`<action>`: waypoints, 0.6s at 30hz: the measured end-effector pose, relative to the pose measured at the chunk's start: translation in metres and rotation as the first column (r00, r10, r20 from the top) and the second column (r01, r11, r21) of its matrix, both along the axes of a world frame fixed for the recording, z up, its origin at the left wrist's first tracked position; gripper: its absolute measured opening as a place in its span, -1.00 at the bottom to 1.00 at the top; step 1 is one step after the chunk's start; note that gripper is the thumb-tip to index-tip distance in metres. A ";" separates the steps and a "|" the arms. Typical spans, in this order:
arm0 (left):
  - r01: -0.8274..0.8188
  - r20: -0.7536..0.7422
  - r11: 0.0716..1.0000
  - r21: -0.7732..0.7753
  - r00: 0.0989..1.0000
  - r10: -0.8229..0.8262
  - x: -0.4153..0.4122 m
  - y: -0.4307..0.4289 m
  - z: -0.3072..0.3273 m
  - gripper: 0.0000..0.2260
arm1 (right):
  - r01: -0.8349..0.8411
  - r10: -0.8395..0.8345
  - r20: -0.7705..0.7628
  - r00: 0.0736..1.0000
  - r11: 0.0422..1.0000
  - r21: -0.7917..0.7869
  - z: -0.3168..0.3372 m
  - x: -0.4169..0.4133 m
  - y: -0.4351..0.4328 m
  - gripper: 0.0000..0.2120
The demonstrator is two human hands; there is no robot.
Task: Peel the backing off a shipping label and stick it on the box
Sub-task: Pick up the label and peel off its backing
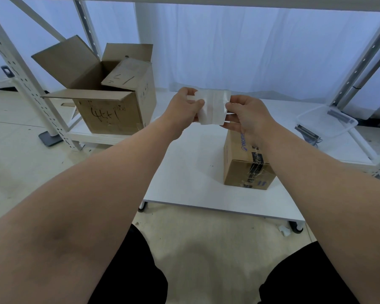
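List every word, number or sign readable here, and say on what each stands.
"DECAT", blue, rest hidden behind the right hand: small box.
Black handwriting, perhaps "4": open box; otherwise illegible.
Black print on the tape of the small box: blurred.
The shipping label, pinched also by the left hand: no readable text.

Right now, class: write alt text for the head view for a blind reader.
The left hand and right hand pinch opposite edges of a white shipping label, held in the air over a taped cardboard box on a white table.
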State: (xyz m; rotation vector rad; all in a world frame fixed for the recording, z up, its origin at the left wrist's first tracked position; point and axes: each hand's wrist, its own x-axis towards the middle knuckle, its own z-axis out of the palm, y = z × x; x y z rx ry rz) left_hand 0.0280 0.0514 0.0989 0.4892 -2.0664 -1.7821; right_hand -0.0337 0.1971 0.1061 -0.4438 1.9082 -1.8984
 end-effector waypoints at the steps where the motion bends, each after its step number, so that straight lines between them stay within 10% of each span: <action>1: -0.001 0.006 1.000 -0.015 1.000 0.001 0.000 0.001 0.000 -0.86 | -0.003 0.003 -0.002 1.000 1.000 -0.002 0.000 0.000 -0.001 -0.84; 18: 0.062 -0.033 0.991 -0.119 0.997 -0.067 0.004 0.008 0.002 -0.62 | -0.053 0.053 -0.021 0.998 0.999 0.013 -0.002 -0.001 -0.006 -0.87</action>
